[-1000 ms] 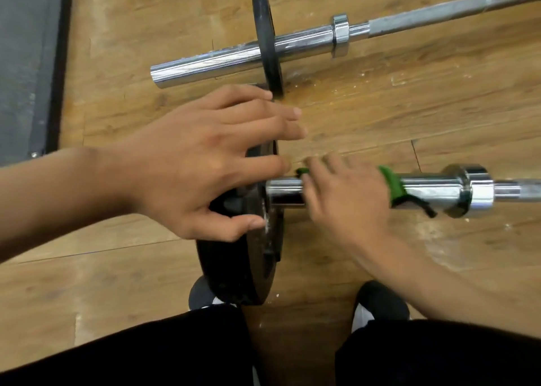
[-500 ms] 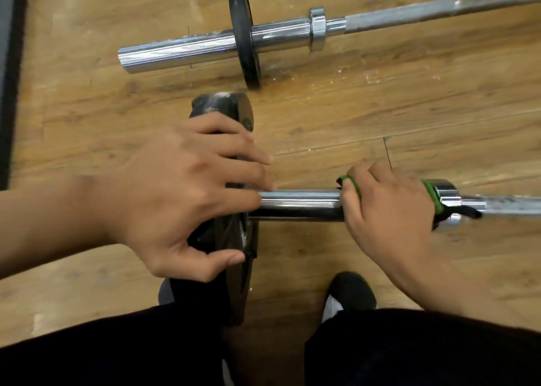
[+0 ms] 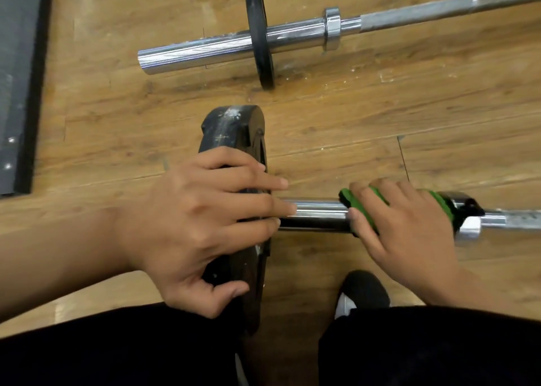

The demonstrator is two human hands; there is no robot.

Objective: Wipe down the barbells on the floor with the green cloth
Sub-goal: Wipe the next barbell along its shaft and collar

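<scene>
The near barbell [image 3: 314,214] lies across the wooden floor, its chrome sleeve running right from a black weight plate [image 3: 234,127]. My right hand [image 3: 401,233] grips the green cloth [image 3: 363,204] wrapped round that sleeve, just left of the collar [image 3: 468,227]. My left hand [image 3: 205,224] rests over the plate with its fingers stretched out, fingertips touching the sleeve and thumb hooked on the plate's near side. A second barbell [image 3: 205,50] with a thin black plate [image 3: 260,34] lies farther away.
A dark rubber mat [image 3: 17,86] covers the floor at the far left. My black-clad knees fill the bottom of the view, with a black and white shoe [image 3: 360,292] between them below the sleeve.
My right hand with the cloth has stayed near the collar end of the sleeve after sliding right from the plate. My left hand still steadies the plate.
</scene>
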